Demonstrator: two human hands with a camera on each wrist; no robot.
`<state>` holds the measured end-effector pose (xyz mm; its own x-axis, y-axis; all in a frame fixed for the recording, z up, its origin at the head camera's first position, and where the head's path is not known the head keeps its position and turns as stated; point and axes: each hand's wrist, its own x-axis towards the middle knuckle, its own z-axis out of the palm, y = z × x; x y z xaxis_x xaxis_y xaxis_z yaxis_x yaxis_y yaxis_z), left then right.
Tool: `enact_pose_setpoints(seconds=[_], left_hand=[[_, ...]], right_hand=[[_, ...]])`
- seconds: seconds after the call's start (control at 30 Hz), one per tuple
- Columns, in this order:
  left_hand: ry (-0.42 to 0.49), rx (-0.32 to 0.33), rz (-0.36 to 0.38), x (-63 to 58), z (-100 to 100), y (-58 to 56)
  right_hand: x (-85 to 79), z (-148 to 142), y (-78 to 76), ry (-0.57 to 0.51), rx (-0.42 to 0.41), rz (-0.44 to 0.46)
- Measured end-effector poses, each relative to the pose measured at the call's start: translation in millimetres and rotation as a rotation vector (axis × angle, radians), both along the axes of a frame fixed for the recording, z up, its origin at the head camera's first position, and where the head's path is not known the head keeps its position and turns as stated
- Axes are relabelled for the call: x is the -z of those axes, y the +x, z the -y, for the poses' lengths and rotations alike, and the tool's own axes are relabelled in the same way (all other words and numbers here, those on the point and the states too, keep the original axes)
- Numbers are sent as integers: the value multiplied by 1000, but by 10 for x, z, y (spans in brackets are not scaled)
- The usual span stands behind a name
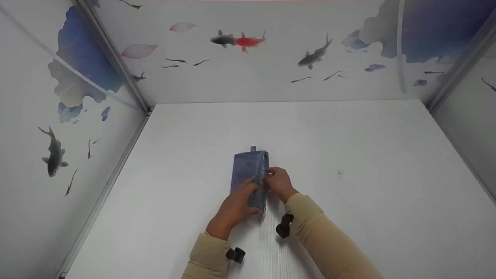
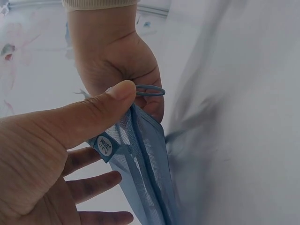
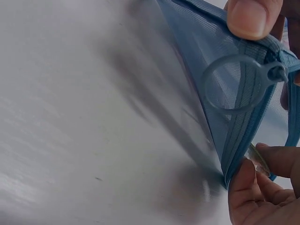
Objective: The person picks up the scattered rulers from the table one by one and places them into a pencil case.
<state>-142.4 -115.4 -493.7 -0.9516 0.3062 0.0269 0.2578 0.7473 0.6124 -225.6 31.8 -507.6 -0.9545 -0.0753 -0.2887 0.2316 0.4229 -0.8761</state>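
Note:
A blue mesh zip pouch (image 1: pixel 245 166) is held up above the white table. My left hand (image 1: pixel 236 205) grips it, its thumb (image 2: pixel 101 107) at the zipped edge. A blue ring pull (image 3: pixel 206 89) hangs from the zip near that thumb. At the pouch's far side, my right hand (image 1: pixel 281 182) pinches a small clear thing with a greenish edge (image 3: pixel 258 159) between thumb and fingers, right beside the pouch's edge. What that small thing is cannot be made out. A white-printed label tag (image 2: pixel 105 146) sits on the pouch.
The white tabletop (image 1: pixel 186 155) spreads around both hands, with a tiny pale speck (image 1: pixel 340 173) to the right. White panels with painted fish (image 1: pixel 310 58) enclose the back and sides. Black wrist mounts (image 1: pixel 285 226) hang under the sleeves.

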Motion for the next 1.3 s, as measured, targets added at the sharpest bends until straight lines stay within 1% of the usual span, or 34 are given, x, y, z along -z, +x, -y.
enact_pose_setpoints(seconds=[0.17, 0.3, 0.5, 0.77, 1.0, 1.3], left_hand=[[4, 1, 4, 15, 5, -9], [0, 4, 1, 19, 5, -14], [-6, 4, 2, 20, 3, -13], [-7, 9, -1, 12, 1, -20], [-14, 9, 0, -2, -13, -5], [-40, 13, 0, 10, -26, -11]], right_hand=[[-1, 7, -16, 29, -24, -9], [-10, 13, -14, 73, -59, -46], [-62, 22, 15, 99, -97, -87], [-60, 4, 11, 67, -97, -109], [-43, -38, 18, 11, -78, -115], [-55, -92, 3, 6, -56, -137]])
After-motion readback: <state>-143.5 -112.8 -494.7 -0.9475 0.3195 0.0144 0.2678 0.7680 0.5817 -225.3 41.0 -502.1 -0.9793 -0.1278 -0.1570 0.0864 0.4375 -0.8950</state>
